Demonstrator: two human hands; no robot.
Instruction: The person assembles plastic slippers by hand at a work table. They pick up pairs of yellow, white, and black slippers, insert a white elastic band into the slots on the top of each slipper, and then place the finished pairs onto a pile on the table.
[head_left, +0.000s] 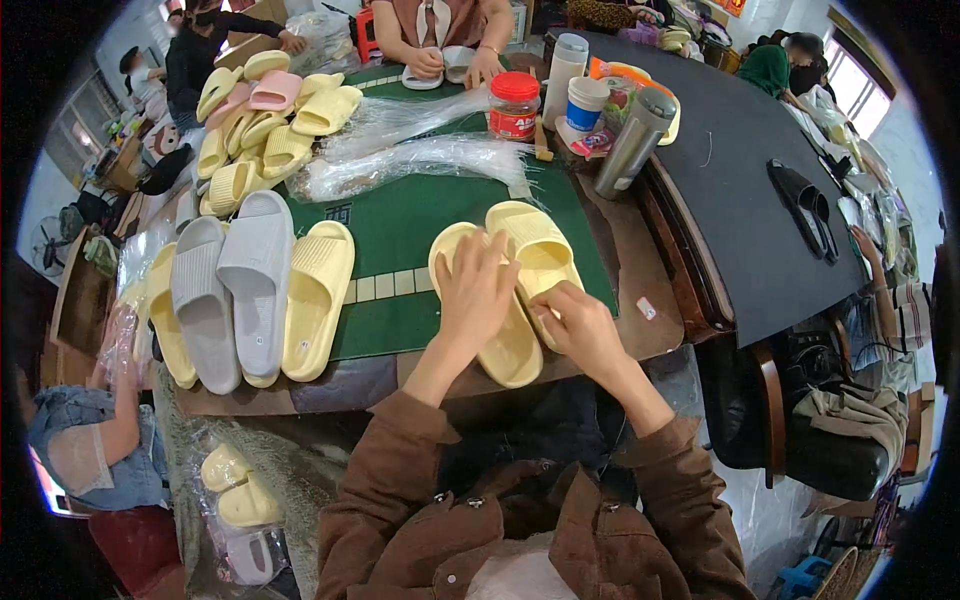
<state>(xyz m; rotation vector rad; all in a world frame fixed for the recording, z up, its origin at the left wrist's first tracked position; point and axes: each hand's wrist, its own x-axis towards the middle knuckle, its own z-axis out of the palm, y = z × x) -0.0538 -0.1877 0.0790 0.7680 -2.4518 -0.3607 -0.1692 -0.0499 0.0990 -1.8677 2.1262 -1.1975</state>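
Two yellow slide slippers lie side by side at the near edge of the table in front of me. My left hand (476,288) rests over the strap of the left slipper (512,355), its fingers stretched out and covering much of that strap. My right hand (582,326) is closed, fingertips pinched together at the near part of the right slipper (540,238). Whatever sits between those fingertips is too small to make out. To the left stand two grey slippers (258,245) among yellow slippers (320,290).
A heap of yellow and pink slippers (290,130) lies at the far left. Clear plastic strands (420,165) cross the green mat (390,325). A red-lidded jar (513,105), paper cup (586,103) and steel flask (636,140) stand at the back right. Another person handles slippers opposite.
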